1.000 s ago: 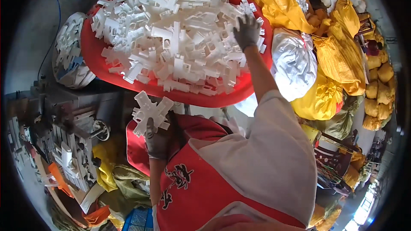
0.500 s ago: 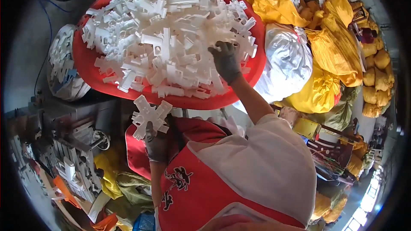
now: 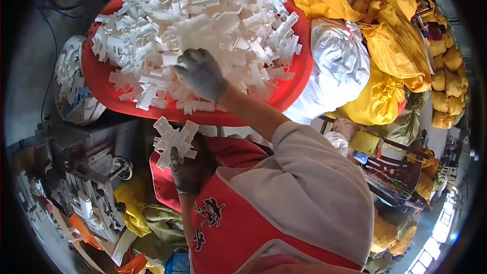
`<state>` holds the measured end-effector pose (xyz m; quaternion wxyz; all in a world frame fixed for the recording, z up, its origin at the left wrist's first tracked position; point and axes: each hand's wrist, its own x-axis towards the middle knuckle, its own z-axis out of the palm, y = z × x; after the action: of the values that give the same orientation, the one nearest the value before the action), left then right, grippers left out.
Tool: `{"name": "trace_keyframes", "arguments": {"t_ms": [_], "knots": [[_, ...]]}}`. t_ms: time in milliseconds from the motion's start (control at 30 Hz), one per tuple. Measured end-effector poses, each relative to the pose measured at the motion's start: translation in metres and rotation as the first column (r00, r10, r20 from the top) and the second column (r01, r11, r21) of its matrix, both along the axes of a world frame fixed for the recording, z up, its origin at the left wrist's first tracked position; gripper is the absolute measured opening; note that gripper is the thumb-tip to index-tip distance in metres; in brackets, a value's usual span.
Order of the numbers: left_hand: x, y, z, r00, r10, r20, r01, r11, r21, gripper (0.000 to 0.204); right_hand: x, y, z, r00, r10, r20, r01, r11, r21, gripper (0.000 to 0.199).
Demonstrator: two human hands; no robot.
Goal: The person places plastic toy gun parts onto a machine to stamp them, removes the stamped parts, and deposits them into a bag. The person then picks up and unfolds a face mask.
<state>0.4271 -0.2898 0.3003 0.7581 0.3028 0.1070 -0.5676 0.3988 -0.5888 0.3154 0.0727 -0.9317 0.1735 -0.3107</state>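
Note:
My left hand (image 3: pixel 184 173), in a grey glove, grips a small fanned bunch of white plastic toy-gun parts (image 3: pixel 174 139) just off the near rim of a red oval tub (image 3: pixel 198 117). The parts cross one another and stick out above the fingers. My right hand (image 3: pixel 203 74), also gloved, is over the heap of similar white parts (image 3: pixel 152 35) in the tub. Its fingers are bent down among the pieces near the middle. What they hold, if anything, is hidden, and a pale blurred shape lies just beyond them.
A sack of white parts (image 3: pixel 71 78) stands left of the tub. White (image 3: pixel 337 71) and yellow sacks (image 3: pixel 398 56) crowd the right side. At lower left is a grey metal machine (image 3: pixel 96 200); a yellow box (image 3: pixel 366 143) is at right.
My right hand has swept left across the heap, from its right side to near the middle. My left hand stays almost in place with its bunch of white parts.

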Motion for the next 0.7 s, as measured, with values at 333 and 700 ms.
{"name": "trace_keyframes", "arguments": {"t_ms": [333,700], "knots": [[-0.004,-0.006,0.006,0.95,-0.091,0.297,-0.017,0.939,0.342,0.036,-0.045,0.051,-0.012,0.939,0.344,-0.022,-0.332,0.92,0.207,0.027],[0.006,0.025,-0.041,0.996,0.036,0.078,-0.026,0.993,-0.117,0.044,-0.168,-0.121,-0.079,0.717,-0.507,-0.478,0.651,0.733,0.199,0.035]]}}
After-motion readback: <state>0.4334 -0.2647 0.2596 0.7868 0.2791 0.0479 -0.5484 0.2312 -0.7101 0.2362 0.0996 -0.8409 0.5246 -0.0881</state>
